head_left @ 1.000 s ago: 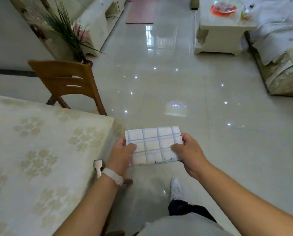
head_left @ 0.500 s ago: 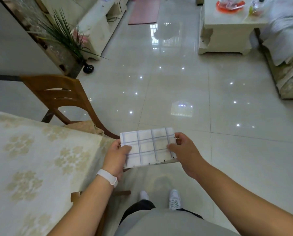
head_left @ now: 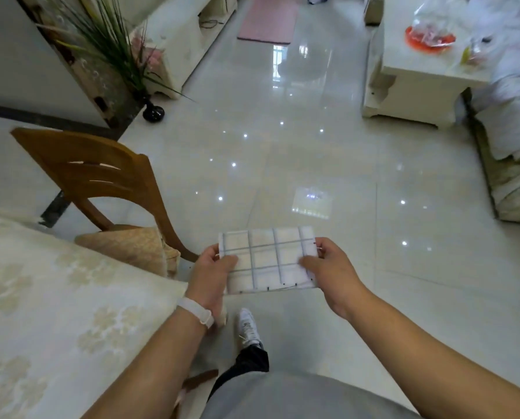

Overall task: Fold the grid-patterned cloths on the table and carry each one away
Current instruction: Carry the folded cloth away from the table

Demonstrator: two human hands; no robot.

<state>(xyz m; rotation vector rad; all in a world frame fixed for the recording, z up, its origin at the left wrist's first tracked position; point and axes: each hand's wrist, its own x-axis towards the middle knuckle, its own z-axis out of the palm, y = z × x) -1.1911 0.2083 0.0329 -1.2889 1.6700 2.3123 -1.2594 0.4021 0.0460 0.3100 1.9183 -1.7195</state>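
Note:
A folded white cloth with a grey grid pattern (head_left: 268, 260) is held flat in the air in front of me, above the tiled floor. My left hand (head_left: 212, 275) grips its left edge, thumb on top. Its right edge is pinched by my right hand (head_left: 328, 272), thumb lying over the cloth. The table with the cream flowered covering (head_left: 56, 313) is at my left, and the cloth is off its edge.
A wooden chair (head_left: 101, 179) with a woven seat stands by the table's far corner. A potted plant (head_left: 122, 55) is at the back left. A white low table (head_left: 413, 71) and a covered sofa (head_left: 513, 131) stand at the right. A pink mat (head_left: 268, 19) lies far ahead.
I have walked forward past the table's corner with the cloth held in both hands; the chair and table have slid left and nearer. My grip on the cloth is the same.

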